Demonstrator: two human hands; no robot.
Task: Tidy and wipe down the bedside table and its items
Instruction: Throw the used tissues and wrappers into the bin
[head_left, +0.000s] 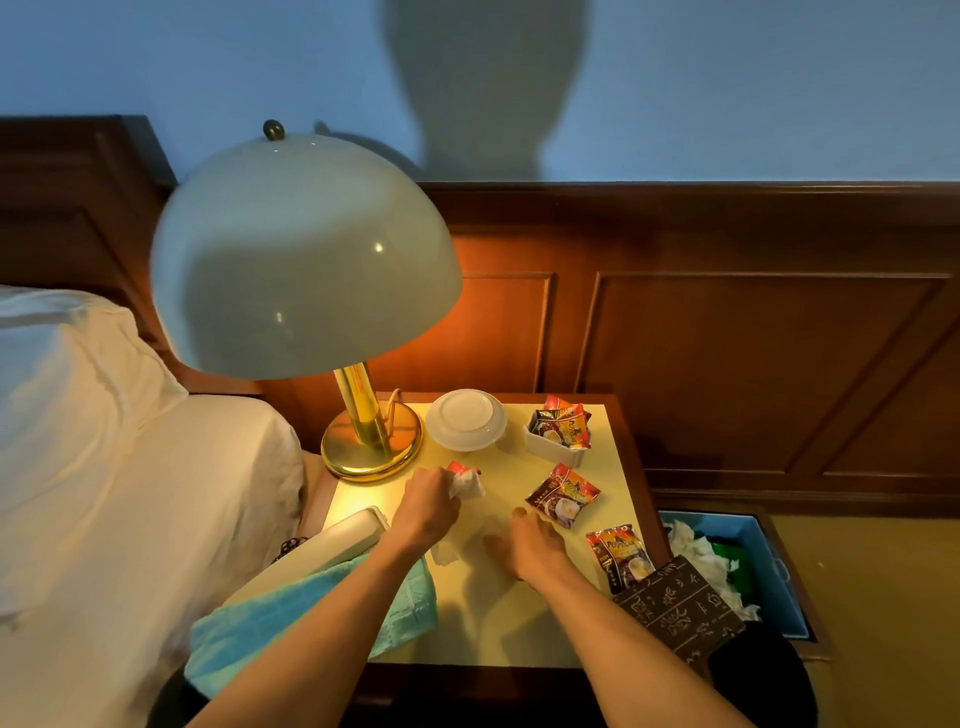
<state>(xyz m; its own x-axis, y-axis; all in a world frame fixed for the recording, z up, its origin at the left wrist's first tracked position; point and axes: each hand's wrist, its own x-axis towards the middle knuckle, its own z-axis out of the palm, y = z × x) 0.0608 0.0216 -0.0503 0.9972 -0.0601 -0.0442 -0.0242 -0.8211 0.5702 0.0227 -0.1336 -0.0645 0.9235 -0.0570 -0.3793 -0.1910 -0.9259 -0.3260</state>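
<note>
The bedside table (597, 467) has a pale yellow top. My left hand (428, 506) grips a crumpled white tissue (470, 483) with a bit of red wrapper in it, near the lamp base. My right hand (530, 545) rests on another white tissue (491, 527) at the table's middle, fingers curled over it. Two coffee sachets (563, 493) (621, 551) lie loose to the right. A white holder (556, 444) at the back keeps more sachets. An upside-down white saucer (466, 418) sits beside it.
A brass lamp (371, 441) with a large pale dome shade stands at the back left. A teal cloth (311, 613) and a white cylinder (348, 540) lie at the front left. A patterned dark box (675, 608) overhangs the right edge above a blue bin (769, 566) with tissues. The bed is on the left.
</note>
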